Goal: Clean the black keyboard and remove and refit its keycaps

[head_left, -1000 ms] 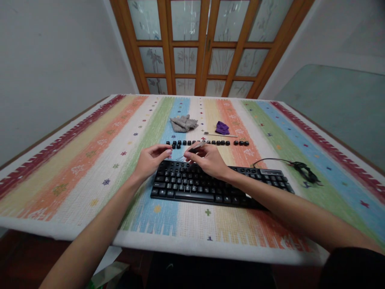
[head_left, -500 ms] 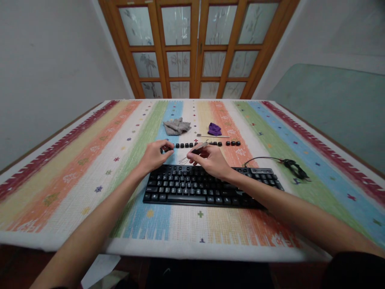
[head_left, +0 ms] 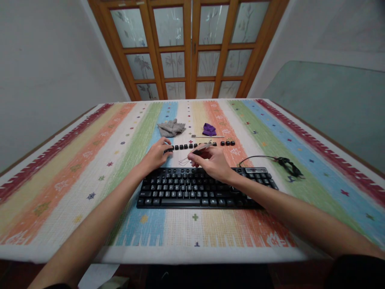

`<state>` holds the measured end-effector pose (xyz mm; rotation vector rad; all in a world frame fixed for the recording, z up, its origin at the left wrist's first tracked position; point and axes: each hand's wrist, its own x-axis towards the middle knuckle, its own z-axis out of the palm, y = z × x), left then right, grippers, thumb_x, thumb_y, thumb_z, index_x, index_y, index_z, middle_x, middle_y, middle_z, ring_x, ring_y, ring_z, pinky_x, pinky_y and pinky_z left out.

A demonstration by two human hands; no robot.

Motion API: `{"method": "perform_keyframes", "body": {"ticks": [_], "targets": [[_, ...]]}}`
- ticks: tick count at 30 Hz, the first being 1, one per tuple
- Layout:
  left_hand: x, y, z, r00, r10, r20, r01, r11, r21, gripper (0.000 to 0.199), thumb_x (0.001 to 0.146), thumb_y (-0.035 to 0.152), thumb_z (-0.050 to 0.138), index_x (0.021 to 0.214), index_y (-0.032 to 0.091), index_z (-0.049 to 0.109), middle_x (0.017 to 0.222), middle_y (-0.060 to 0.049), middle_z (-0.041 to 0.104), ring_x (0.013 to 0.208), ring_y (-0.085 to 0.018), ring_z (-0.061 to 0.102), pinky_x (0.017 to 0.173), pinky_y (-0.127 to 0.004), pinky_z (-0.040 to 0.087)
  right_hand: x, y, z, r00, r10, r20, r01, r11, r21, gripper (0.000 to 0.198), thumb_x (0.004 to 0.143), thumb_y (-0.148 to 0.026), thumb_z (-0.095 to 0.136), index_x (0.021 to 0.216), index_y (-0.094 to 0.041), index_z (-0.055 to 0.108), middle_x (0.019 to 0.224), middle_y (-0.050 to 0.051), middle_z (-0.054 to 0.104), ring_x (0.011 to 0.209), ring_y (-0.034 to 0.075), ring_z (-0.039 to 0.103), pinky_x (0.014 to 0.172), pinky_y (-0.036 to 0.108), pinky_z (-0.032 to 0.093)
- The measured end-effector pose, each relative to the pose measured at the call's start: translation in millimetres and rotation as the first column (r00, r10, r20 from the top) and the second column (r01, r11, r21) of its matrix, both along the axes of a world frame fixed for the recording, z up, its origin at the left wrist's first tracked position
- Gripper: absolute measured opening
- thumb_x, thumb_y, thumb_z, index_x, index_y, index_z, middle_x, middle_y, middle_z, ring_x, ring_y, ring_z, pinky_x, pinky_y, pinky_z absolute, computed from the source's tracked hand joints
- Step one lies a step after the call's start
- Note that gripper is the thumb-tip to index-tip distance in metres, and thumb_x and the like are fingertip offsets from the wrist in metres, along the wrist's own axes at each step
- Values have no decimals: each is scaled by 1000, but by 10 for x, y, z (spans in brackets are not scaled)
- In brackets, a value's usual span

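Note:
My left hand [head_left: 157, 154] is at the left end of a row of black keycaps [head_left: 185, 146], its thumb and fingertips closed on a keycap [head_left: 169, 150] that they partly cover. Thin wire loops of a keycap puller [head_left: 184, 161] stick out to the left of my right hand [head_left: 214, 161], which grips its handle in curled fingers. That hand hovers over the back edge of a black keyboard [head_left: 180, 192], hiding some keys. The keyboard's top row shows bare spots where caps are off.
Behind the keycaps lie a crumpled grey cloth [head_left: 171, 128], a purple cloth [head_left: 209, 129] and a thin brush [head_left: 207, 137]. A coiled black cable [head_left: 288, 166] rests at the right. Everything is on a striped tablecloth [head_left: 120, 192].
My left hand has shifted slightly, its fingers now lower around the keycap at the row's end. The right hand still holds the puller in nearly the same place. The whole view has shifted a little.

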<state>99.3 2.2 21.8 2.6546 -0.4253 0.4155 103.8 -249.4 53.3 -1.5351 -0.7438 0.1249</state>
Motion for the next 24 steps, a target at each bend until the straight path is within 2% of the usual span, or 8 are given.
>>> {"method": "perform_keyframes", "body": {"ticks": [7, 24], "targets": [[47, 14, -39, 998, 49, 34, -51, 996, 72, 23, 86, 24, 63, 102, 16, 77, 116, -13, 60, 117, -31, 55, 107, -49, 45, -27, -12, 21, 1000, 25, -1, -25, 1000, -16, 40, 78, -56, 78, 77, -16, 69, 71, 3, 69, 56, 12, 65, 54, 27, 55], [53, 59, -79, 996, 39, 75, -49, 988, 144, 20, 87, 29, 65, 101, 22, 77, 120, -10, 59, 116, -31, 51, 104, -50, 44, -38, -12, 32, 998, 53, 31, -52, 997, -53, 40, 82, -56, 72, 76, -17, 68, 69, 2, 67, 53, 11, 63, 51, 26, 52]]}}
